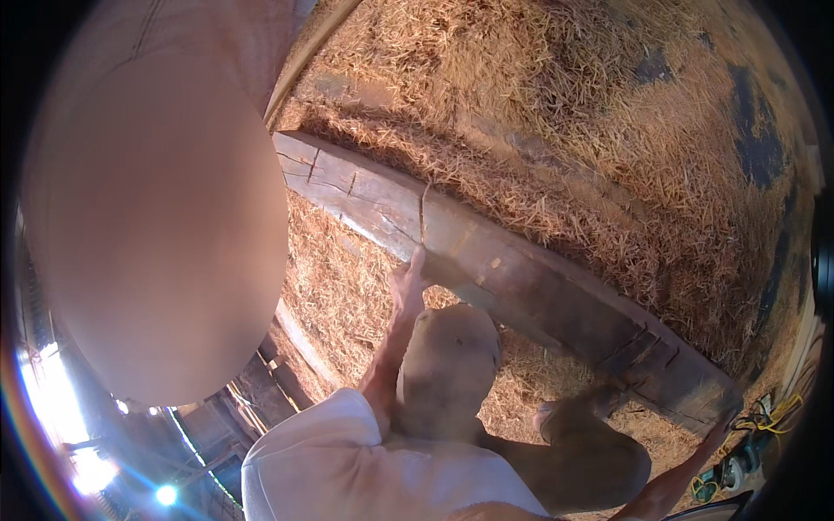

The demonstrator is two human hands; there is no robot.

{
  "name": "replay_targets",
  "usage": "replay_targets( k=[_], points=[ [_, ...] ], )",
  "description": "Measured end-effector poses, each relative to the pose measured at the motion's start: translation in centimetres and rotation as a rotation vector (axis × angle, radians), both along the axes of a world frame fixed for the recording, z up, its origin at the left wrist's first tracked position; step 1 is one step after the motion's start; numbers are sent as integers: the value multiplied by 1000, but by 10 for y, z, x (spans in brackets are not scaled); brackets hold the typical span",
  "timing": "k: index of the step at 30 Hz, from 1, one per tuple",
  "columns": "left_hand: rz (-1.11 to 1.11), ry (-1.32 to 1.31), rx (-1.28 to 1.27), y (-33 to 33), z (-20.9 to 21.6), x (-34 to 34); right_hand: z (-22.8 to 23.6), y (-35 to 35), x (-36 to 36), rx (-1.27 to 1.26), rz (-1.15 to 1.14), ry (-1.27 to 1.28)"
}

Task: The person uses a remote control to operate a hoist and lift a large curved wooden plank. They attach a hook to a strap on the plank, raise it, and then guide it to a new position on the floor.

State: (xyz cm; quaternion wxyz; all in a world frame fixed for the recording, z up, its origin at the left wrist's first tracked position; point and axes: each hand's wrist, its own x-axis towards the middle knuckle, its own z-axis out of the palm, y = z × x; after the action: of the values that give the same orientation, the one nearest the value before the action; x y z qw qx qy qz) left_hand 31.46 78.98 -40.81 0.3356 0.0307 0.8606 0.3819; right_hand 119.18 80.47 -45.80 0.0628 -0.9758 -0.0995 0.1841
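A long squared wooden beam (512,269) with cracks and dark notches runs slantwise from upper left to lower right before me. My left hand (410,276) is at its near edge, one finger reaching onto the upper face and the rest mostly hidden. From that fingertip a thin dark line (423,213) crosses the beam; I cannot tell whether it is a crack or a thin stick. My right hand (719,432) is closed on the beam's far right end, its fingers small and partly hidden. My bent knee (450,347) comes up between my arms.
Wood shavings (556,61) cover the ground around the beam. At lower right lie a green power tool (734,473) and a yellow cord (773,417). A large blurred shape (165,234) fills the upper left, with a person's pale clothing (208,35) above it.
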Motion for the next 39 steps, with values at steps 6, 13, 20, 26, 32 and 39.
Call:
replay_targets(
  k=[6, 13, 20, 26, 32, 39],
  points=[
    [-165, 101, -124, 51, -1, -54, 8, 17, -48, -14, -10, -11],
    [70, -35, 178, 135, -29, -136, -23, 101, -96, 102, 204, 85],
    [-130, 127, -131, 127, -30, -90, 35, 135, -181, 185, 542, 226],
    [-645, -306, -133, 64, 80, 26, 74, -37, -154, 198, 819, 453],
    [-989, 165, 180, -18, 394, 91, 283, -87, -252, -49, 828, 728],
    [-646, 1214, -430, -101, 575, -116, 435, -111, -300, -172, 884, 778]
  ],
)
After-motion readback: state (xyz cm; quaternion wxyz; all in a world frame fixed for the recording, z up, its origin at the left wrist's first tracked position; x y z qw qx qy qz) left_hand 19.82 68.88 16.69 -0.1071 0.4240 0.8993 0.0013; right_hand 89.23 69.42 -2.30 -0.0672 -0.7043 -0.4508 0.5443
